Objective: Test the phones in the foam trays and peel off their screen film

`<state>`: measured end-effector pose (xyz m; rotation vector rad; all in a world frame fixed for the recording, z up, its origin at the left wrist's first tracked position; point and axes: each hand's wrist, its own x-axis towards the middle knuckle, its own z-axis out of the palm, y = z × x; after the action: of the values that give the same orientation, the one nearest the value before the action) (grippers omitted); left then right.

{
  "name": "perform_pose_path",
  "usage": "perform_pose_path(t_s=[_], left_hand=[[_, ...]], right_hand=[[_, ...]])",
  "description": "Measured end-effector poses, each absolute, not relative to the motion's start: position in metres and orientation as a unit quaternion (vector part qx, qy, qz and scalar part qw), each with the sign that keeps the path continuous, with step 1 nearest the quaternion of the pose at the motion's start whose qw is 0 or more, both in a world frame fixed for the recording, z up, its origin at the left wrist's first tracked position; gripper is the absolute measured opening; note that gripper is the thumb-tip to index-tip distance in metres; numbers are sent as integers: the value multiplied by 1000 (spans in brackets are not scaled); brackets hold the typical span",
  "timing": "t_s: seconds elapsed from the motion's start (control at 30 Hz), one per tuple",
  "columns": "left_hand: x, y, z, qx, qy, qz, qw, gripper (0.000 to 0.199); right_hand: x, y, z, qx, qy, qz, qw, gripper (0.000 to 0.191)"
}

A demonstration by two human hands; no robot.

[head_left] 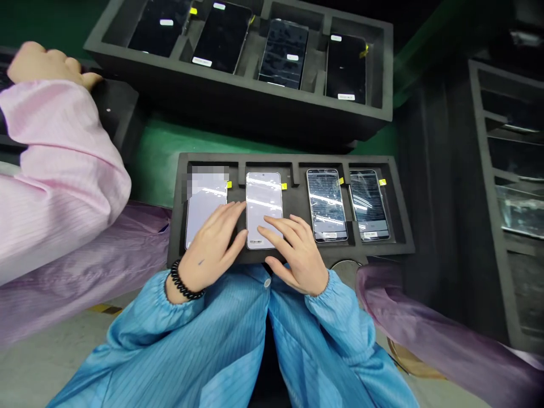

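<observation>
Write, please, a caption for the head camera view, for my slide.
Left hand and right hand over a dark tray of four lit phones, another tray of dark-screened phones behind.

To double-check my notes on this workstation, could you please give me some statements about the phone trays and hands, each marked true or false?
1. Four smartphones lie in the near foam tray. True.
2. The black coiled wristband is on the person's right wrist. False: the coiled wristband is on the left wrist.
3. The right hand has fingers over the second phone from the left. True.
4. The phones in the far tray all have bright white screens. False: the far phones have dark screens.
5. A yellow tab sticks out beside the second phone's upper right side. True.
</observation>
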<state>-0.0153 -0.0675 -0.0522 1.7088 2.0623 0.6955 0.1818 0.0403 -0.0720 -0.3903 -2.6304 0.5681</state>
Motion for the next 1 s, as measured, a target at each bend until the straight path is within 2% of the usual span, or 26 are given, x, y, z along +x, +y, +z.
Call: perform_pose_path(t_s=[0.13,0.27,0.4,0.53,0.67,0.8,1.0], left_hand=[[-2,-49,-59,577,728,262,262,65],[7,-30,-56,391,687,456,410,75],[6,-16,-48,187,627,604,456,61],[4,-8,-42,105,618,633,454,50],[16,-3,-42,89,596,611,514,40],[30,-1,-47,71,576,578,574,42],[28,-7,-41,52,558,612,558,49]], right_hand=[[196,43,-69,-176,-924,227,254,49],[213,42,-67,-213,-903,245,282,50],[226,38,-65,-241,-881,263,310,49],[233,35,-64,-256,-868,269,329,48],[235,33,-63,-261,-861,274,339,46],[236,31,-63,-262,-847,285,364,41],[237,27,-56,-337,-771,302,447,18]])
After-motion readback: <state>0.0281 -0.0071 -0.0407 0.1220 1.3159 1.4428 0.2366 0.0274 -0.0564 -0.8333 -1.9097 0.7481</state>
